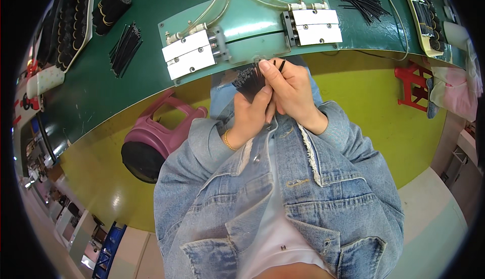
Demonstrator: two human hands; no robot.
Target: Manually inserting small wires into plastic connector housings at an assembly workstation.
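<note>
My left hand (249, 111) is closed around a fanned bundle of thin black wire pieces (247, 83) with pale tips, held just off the table's near edge. Beside it, my right hand (294, 88) is closed in a pinch, with a couple of dark wire ends (281, 66) sticking out past the fingers. The two hands touch at the fingertips. Right beyond them stands a green fixture plate (255, 21) carrying a left white-topped metal block (188, 52) and a right white-topped metal block (317, 27).
Loose black wire piles lie left (126, 49) and right (361, 0) on the green table (151, 72). Banded bundles (111, 7) sit far left. Clear air hoses (214, 1) run to the blocks. A purple chair (164, 127) and red stool (414, 84) stand below.
</note>
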